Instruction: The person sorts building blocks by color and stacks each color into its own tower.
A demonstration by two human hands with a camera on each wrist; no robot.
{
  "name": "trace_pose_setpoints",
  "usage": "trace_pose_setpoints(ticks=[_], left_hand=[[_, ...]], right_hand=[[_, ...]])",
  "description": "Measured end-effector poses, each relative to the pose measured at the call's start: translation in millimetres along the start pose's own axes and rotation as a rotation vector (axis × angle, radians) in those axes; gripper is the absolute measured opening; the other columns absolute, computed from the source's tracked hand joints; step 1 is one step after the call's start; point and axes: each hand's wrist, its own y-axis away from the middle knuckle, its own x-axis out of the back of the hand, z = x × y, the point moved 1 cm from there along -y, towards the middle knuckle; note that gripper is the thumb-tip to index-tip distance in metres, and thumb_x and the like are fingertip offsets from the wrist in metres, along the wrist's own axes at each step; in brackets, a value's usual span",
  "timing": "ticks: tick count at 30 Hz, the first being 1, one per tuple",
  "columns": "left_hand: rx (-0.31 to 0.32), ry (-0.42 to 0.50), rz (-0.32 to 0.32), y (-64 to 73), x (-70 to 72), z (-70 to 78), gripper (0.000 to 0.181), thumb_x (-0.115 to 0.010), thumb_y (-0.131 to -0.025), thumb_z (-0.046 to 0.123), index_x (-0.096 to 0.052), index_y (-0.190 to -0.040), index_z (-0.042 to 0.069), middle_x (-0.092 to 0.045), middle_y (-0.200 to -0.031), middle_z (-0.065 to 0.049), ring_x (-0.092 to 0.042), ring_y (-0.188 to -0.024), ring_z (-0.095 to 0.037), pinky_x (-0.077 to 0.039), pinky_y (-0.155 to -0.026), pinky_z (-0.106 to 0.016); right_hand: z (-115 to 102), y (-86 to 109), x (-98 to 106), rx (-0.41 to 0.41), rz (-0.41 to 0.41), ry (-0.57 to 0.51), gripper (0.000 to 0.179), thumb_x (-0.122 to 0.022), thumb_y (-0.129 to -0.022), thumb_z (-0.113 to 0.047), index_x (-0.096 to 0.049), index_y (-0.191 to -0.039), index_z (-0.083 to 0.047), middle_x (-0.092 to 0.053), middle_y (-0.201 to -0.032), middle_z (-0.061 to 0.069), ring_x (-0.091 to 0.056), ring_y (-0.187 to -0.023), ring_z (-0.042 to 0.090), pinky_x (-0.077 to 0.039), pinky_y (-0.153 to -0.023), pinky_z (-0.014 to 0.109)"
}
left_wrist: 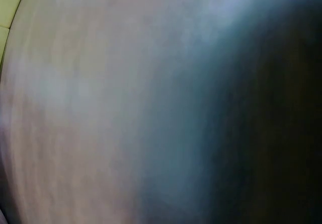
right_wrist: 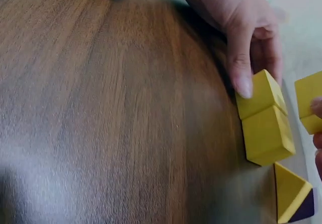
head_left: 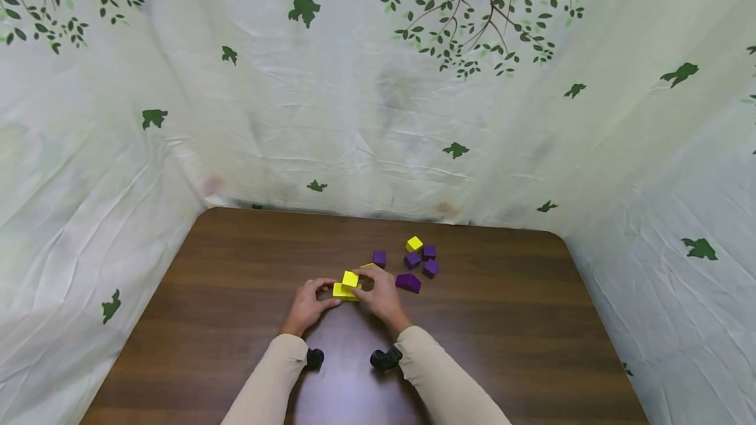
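Two yellow cubes [right_wrist: 264, 118] sit side by side on the table. My left hand [head_left: 304, 307] grips the left cube, its thumb on the near face and its fingers behind, as the right wrist view shows. A third yellow cube [head_left: 350, 279] is pinched between the thumb and fingers of my right hand [head_left: 380, 297], raised over the pair. Just right of the pair lies a yellow triangular block [right_wrist: 291, 191], with a dark purple piece [right_wrist: 305, 207] beside it. The left wrist view is mostly blurred, showing only a yellow edge [left_wrist: 9, 7].
Several purple cubes [head_left: 412, 260] and one yellow cube [head_left: 414, 244] lie beyond my right hand. A purple triangular block [head_left: 409, 283] is right of it, and another purple cube [head_left: 379, 258] behind it. A leaf-printed cloth [head_left: 354, 117] hangs behind the brown table [head_left: 502, 320].
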Motion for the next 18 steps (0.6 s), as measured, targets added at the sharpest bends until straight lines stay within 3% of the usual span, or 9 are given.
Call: trace_pose_setpoints(ticks=[6,12,18], left_hand=[[-0.016,-0.001,0.005,0.5,0.1,0.1,0.040,-0.085,-0.071,0.011,-0.070,-0.108,0.005,-0.066,-0.094,-0.006,-0.057,-0.091,-0.025,-0.044,-0.082,-0.041],[0.004,-0.005,0.002,2.8,-3.4,-0.6,0.040,-0.084,-0.072,0.010,-0.069,-0.108,0.002,-0.066,-0.096,-0.009,-0.058,-0.093,-0.027,-0.045,-0.084,-0.043],[0.007,-0.006,0.008,5.0,-4.0,0.4,0.041,-0.085,-0.071,0.011,-0.069,-0.108,0.002,-0.066,-0.095,-0.009,-0.058,-0.093,-0.028,-0.045,-0.083,-0.042]], right_hand=[[-1.6,-2.4,-9.6,-0.011,-0.035,0.066,0.035,-0.080,-0.076,-0.007,-0.070,-0.110,-0.003,-0.069,-0.103,0.008,-0.064,-0.095,0.021,-0.051,-0.084,0.031],[-2.3,0.0,-14.7,-0.046,-0.076,0.074,0.033,-0.080,-0.078,-0.008,-0.070,-0.109,-0.004,-0.069,-0.105,0.008,-0.063,-0.097,0.021,-0.050,-0.085,0.033],[-4.6,1.5,-14.9,-0.027,-0.088,0.079,0.034,-0.080,-0.078,-0.009,-0.070,-0.110,-0.004,-0.069,-0.107,0.008,-0.063,-0.101,0.023,-0.049,-0.089,0.035]])
